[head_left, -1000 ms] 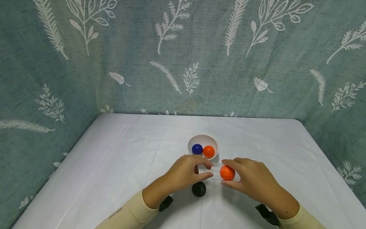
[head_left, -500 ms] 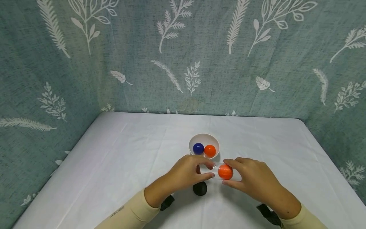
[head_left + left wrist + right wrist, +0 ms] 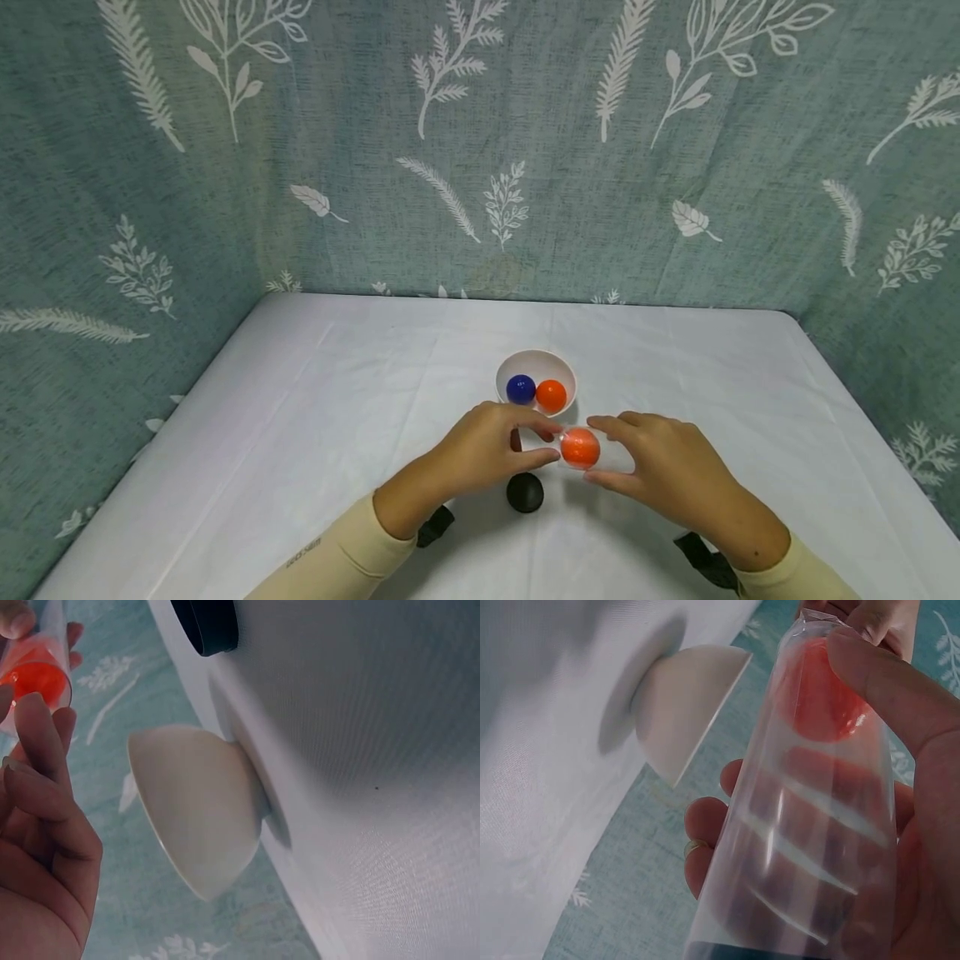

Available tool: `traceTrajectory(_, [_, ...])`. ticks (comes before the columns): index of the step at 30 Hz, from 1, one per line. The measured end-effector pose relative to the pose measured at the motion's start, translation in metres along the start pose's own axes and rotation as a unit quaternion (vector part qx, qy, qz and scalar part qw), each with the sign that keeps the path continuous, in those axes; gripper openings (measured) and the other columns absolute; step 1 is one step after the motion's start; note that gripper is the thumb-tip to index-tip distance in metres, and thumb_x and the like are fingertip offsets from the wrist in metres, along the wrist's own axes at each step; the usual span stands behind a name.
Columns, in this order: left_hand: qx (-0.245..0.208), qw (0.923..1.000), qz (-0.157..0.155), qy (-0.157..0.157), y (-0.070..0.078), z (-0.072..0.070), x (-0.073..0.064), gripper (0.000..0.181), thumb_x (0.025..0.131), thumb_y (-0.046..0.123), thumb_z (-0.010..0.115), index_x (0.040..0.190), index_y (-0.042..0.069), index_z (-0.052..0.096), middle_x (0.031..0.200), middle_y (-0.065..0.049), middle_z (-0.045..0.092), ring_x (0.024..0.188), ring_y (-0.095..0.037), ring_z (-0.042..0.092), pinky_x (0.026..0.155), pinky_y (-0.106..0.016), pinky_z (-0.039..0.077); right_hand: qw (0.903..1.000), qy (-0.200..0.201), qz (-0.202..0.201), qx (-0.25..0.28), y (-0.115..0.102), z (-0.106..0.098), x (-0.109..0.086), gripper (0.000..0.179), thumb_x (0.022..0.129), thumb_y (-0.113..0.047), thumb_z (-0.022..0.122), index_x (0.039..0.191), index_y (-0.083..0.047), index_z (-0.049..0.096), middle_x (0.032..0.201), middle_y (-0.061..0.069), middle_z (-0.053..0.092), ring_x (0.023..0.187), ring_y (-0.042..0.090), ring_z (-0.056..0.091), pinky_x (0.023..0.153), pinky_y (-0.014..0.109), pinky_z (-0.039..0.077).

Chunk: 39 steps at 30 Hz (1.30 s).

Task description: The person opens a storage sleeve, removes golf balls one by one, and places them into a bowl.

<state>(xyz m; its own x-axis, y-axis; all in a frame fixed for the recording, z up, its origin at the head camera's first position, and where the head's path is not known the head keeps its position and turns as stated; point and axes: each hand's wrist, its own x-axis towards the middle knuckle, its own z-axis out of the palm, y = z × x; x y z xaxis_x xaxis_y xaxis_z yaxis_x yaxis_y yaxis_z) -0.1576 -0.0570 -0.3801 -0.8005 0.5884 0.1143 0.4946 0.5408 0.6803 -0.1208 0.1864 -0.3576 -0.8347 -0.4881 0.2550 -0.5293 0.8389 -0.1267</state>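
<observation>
My right hand [image 3: 663, 462] grips a clear plastic tube [image 3: 780, 847] lying roughly sideways above the table, thumb and fingers on opposite sides. Inside it, an orange ball [image 3: 580, 448] sits at the left end. There, the left hand [image 3: 483, 446] has its thumb and curled fingers at the tube's end, overlapping the rim in the left wrist view. A white bowl [image 3: 199, 802] stands just beyond the hands, holding a blue ball [image 3: 521, 389] and another orange ball [image 3: 551, 396]. Below the left fingers is a black round object [image 3: 525, 492], cup-like in the left wrist view.
A white cloth [image 3: 360, 375] covers the table. Green leaf-patterned fabric [image 3: 337, 167] hangs behind it and along both sides. Dark straps [image 3: 707, 562] are at both wrists.
The orange ball inside the tube has shifted left, from between the right fingertips to the end by the left hand. Both hands stay almost in place; the head view shifts slightly.
</observation>
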Motion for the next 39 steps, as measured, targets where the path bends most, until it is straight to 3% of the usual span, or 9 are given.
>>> traceTrajectory(17, [-0.011, 0.9999, 0.001, -0.01, -0.0029, -0.0012, 0.0005, 0.034, 0.088, 0.034, 0.077, 0.122, 0.029, 0.072, 0.098, 0.013, 0.074, 0.058, -0.002, 0.054, 0.054, -0.02, 0.049, 0.9999, -0.001, 0.006, -0.013, -0.0006, -0.0023, 0.0, 0.058, 0.073, -0.054, 0.084, 0.118, -0.02, 0.072, 0.097, 0.0, 0.075, 0.075, 0.012, 0.068, 0.058, 0.031, 0.056])
traceTrajectory(30, [-0.034, 0.9991, -0.006, -0.023, -0.0027, -0.0031, 0.0013, 0.043, 0.086, 0.032, 0.08, 0.127, 0.023, 0.068, 0.102, 0.008, 0.075, 0.064, -0.002, 0.059, 0.061, -0.02, 0.053, 0.9998, 0.002, 0.018, -0.012, 0.0001, -0.0036, -0.0003, 0.059, 0.071, -0.052, 0.086, 0.117, -0.018, 0.073, 0.094, 0.0, 0.075, 0.076, 0.013, 0.069, 0.06, 0.032, 0.056])
traceTrajectory(39, [-0.022, 0.9995, -0.006, -0.024, -0.0028, -0.0019, 0.0012, 0.049, 0.082, 0.034, 0.083, 0.127, 0.022, 0.067, 0.102, 0.009, 0.075, 0.065, 0.0, 0.059, 0.062, -0.018, 0.053, 0.9998, 0.002, 0.017, -0.006, -0.002, -0.0055, -0.0001, 0.058, 0.072, -0.052, 0.085, 0.118, -0.02, 0.073, 0.096, 0.001, 0.075, 0.077, 0.014, 0.069, 0.061, 0.033, 0.057])
